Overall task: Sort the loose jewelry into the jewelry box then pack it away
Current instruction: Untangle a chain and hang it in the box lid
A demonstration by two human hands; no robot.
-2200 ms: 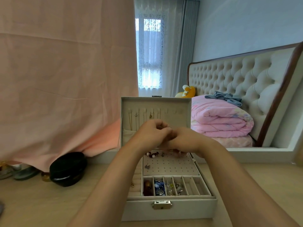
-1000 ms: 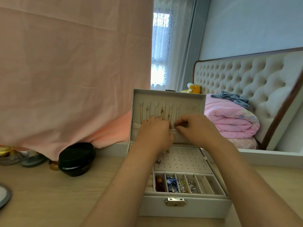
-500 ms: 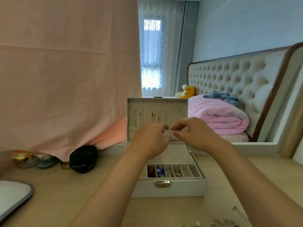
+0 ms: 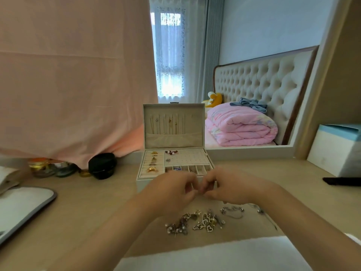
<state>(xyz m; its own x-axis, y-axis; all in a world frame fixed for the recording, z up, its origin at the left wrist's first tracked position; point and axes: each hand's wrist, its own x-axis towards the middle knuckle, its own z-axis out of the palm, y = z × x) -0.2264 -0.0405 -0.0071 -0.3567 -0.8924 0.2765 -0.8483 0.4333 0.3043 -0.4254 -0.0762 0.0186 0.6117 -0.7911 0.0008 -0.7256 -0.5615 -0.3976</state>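
left hand (image 4: 172, 189) and right hand (image 4: 231, 189) are together, fingers curled, tips meeting; whether they pinch anything cannot be told. the loose heap of silver and gold jewelry (image 4: 195, 222) lies on the pale wooden table (image 4: 88, 202) just near of both hands, spread left to right. the open cream jewelry box (image 4: 172, 138) stands just beyond them. a pink cloth (image 4: 78, 75) hangs far left.

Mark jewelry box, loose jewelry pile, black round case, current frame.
jewelry box (image 4: 173, 139), head view, fabric pocket inside the open lid.
loose jewelry pile (image 4: 205, 221), head view, heart pendants near its middle.
black round case (image 4: 102, 167), head view, its side.
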